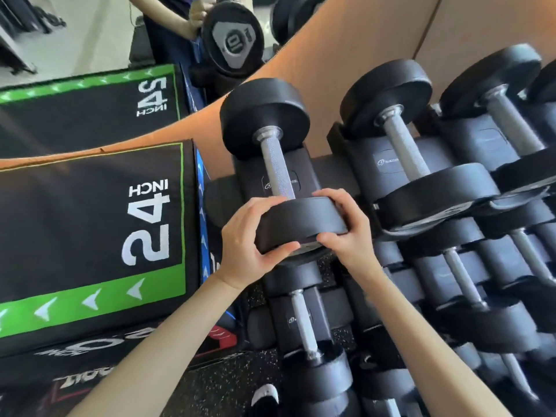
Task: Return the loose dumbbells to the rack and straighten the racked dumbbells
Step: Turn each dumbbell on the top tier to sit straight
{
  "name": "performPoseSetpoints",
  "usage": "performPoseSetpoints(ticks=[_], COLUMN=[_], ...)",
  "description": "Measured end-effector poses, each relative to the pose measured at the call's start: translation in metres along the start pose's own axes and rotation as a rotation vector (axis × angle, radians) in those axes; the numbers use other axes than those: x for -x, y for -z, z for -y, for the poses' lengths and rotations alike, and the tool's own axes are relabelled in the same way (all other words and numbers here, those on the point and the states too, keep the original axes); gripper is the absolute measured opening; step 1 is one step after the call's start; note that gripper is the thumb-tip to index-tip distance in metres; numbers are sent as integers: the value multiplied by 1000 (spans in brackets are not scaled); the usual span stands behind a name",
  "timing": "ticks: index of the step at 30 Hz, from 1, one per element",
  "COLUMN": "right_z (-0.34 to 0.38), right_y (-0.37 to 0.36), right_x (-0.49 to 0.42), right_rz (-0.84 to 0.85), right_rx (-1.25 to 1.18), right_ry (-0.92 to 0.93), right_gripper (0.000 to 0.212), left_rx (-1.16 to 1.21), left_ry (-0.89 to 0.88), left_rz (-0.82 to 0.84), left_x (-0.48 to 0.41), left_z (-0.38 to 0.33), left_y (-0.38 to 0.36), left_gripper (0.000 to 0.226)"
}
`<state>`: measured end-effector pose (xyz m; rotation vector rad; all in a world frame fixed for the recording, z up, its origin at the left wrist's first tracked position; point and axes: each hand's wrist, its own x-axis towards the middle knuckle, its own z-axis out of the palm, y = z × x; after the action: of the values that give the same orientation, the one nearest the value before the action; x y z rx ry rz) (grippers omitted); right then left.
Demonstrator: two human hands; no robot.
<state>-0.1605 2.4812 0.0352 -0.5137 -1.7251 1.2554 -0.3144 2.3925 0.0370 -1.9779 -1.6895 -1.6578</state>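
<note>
Left hand point(249, 239) and right hand point(346, 227) both gripped the near head of one dumbbell point(276, 167), fingers curled over the rim, thumbs on the lower edge of the end face. That dumbbell sat at the left end of the rack's point(370, 152) top tier, handle running near to far, far head up by the tan panel point(361, 40). Contact under the near head was hidden by the hands, so could not tell if it was seated or lifted.

Risks, as judged:
- **Slip:** the grip was on the smooth round head, not the knurled handle, so a slip was possible if the weight tipped toward the near side.
- **Drop:** a fall would hit the lower-tier dumbbell point(304, 323) right below. It could go on to the speckled floor point(225, 383), where a shoe toe point(266, 395) showed.
- **Pinched thumbs:** they could be caught as the head settled into its cradle.
- **Trapped fingers:** the right hand's fingers were near the neighbouring dumbbell point(403, 152) just to the right. Sliding the head right could trap them between the two heads.
- **Overpush:** a hard shove far could knock the far head against the panel.
- **Box:** the 24-inch plyo box point(90, 221) stood just left of the rack, close enough to catch an elbow on a jerk.
</note>
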Motion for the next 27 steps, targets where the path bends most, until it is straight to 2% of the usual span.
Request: performPoseSetpoints(ticks=[8, 10, 16, 20, 24, 27], right_z=[26, 30, 26, 11, -9, -11], right_y=[-9, -8, 18, 23, 23, 20], right_x=[-17, -18, -12, -5, 4, 4], right_rz=[125, 150, 201, 189, 107, 66], right_rx=[445, 461, 178, -75, -252, -246], right_ry=[116, 108, -31, -165, -303, -295], right_gripper=[58, 57, 56, 60, 55, 55], left_rx=[167, 179, 112, -128, -257, -249], left_ry=[152, 161, 227, 120, -7, -26], left_rz=[-212, -218, 16, 154, 108, 84], left_x=[18, 19, 15, -7, -21, -18], left_z=[17, 16, 2, -17, -24, -19], left_y=[-11, -15, -11, -2, -8, -10], left_gripper=[63, 62, 51, 53, 62, 61])
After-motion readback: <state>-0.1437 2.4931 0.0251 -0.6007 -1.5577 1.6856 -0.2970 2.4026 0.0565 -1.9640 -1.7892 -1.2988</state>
